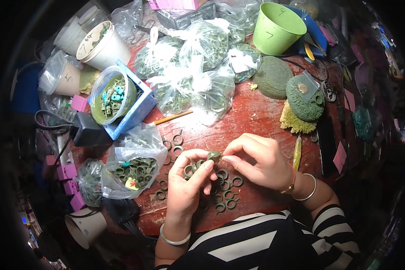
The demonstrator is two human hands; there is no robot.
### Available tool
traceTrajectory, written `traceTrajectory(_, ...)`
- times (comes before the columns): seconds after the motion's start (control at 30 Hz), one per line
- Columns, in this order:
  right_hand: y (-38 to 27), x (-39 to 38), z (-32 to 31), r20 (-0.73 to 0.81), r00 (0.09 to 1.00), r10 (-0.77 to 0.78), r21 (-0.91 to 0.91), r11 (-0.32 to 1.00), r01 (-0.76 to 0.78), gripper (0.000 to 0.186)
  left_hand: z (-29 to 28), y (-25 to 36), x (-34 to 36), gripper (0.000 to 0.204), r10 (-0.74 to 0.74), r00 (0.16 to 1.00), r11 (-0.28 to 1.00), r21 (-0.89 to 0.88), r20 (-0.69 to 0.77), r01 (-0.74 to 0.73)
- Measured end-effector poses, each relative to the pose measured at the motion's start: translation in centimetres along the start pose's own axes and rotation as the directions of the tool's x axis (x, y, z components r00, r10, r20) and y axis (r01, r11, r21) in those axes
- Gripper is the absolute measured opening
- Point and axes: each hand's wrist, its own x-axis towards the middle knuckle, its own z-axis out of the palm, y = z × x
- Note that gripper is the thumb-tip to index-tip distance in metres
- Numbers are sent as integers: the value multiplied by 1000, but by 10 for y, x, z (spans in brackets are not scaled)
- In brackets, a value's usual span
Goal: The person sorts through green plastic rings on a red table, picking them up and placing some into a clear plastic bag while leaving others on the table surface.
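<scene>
left hand (184, 189) pinching green piece (214, 156) — right hand (266, 163) curled, fingertips nearly together beside it, hold unclear — worn red surface (261, 118), loose rings (230, 199), filled clear bags (171, 92), green bucket (276, 30).

**Crowded Left and Right**

Can see a lime-green bucket (276, 38) at the back of the red surface (256, 118), with a dark green round pad (274, 77) just in front. To the right, can see another green pad (301, 108) resting on a yellow sponge (296, 121), with a small clear packet (304, 88) on top. On the left, can find a white bucket (114, 51), a blue box (142, 95), a round tub (129, 96), several pink blocks (67, 172) and, lower down, a tilted pale cup (91, 227).
</scene>
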Motion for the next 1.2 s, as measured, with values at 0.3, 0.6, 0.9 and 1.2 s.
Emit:
traceTrajectory(0.3,-5,0,4,4,998,-55,-39,998,56,18,-1,1,1,14,-21,999,996,-90,45,25)
traceTrajectory(0.6,10,-2,4,20,980,199,-227,955,-189,30,-11,0,3,6,30,999,951,-305,-37,-40)
traceTrajectory(0.9,21,1,2,7,998,57,-369,928,-51,29,-10,-1,3,6,-4,1000,949,-314,-19,-2)
traceTrajectory(1.2,-12,0,-1,1,999,-52,-171,984,52,33,-1,-2,2,13,-13,1000,994,-106,4,14)
